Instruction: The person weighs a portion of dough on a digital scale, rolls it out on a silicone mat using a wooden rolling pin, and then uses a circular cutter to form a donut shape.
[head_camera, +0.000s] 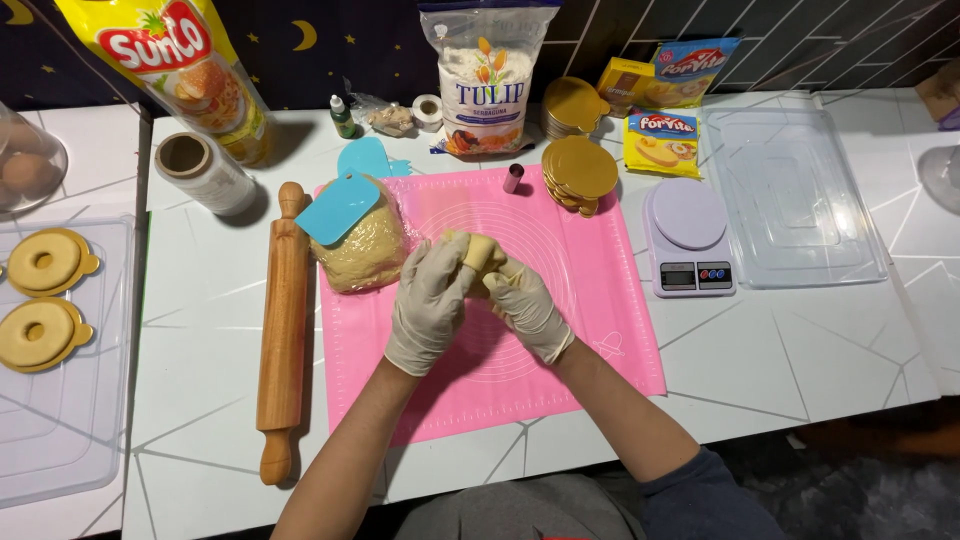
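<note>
Both my hands wear pale gloves and meet over the pink silicone mat (590, 340). My left hand (430, 305) and my right hand (528, 308) together grip a small piece of yellow dough (482, 252), pressing it between the fingers. A larger lump of the same dough (362, 250) lies in clear wrap at the mat's left edge, with a light blue scraper (337, 207) resting on top. A wooden rolling pin (284, 320) lies just left of the mat.
A small digital scale (688, 238) and a clear plastic lid (790, 195) sit to the right. Gold round boards (579, 172), a flour bag (484, 80), a small metal cutter (513, 178), a wrap roll (205, 170) and packets line the back. Two ring-shaped dough pieces (40, 295) rest in a tray at left.
</note>
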